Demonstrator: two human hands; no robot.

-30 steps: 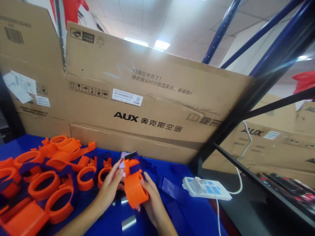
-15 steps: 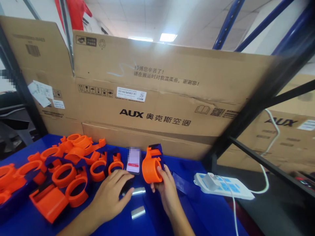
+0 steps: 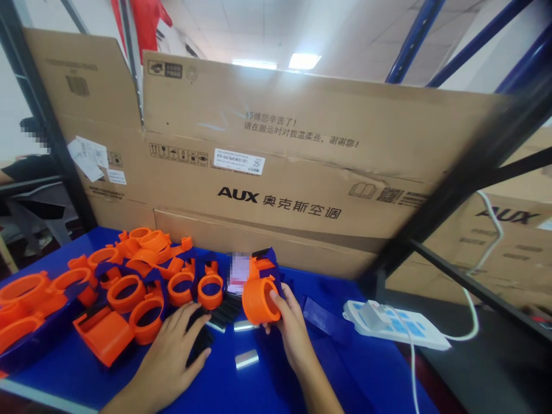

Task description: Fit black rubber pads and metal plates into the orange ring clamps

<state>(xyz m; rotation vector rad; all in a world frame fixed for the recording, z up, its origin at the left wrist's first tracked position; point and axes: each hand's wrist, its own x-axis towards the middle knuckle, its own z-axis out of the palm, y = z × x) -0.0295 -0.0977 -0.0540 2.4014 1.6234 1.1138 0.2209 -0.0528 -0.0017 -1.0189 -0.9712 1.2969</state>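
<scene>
Right hand (image 3: 290,329) clamped the orange ring (image 3: 257,300) upright at its fingertips; left hand (image 3: 172,351) lay open on black strips (image 3: 215,319).

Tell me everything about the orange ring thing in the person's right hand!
The orange ring is a short, wide, hollow tube that looks like smooth plastic. A dark blue strap-like piece sticks up behind its top. The right hand holds it just above the blue table, its opening tilted toward the camera, thumb on its rim. The left hand isn't touching it.
</scene>
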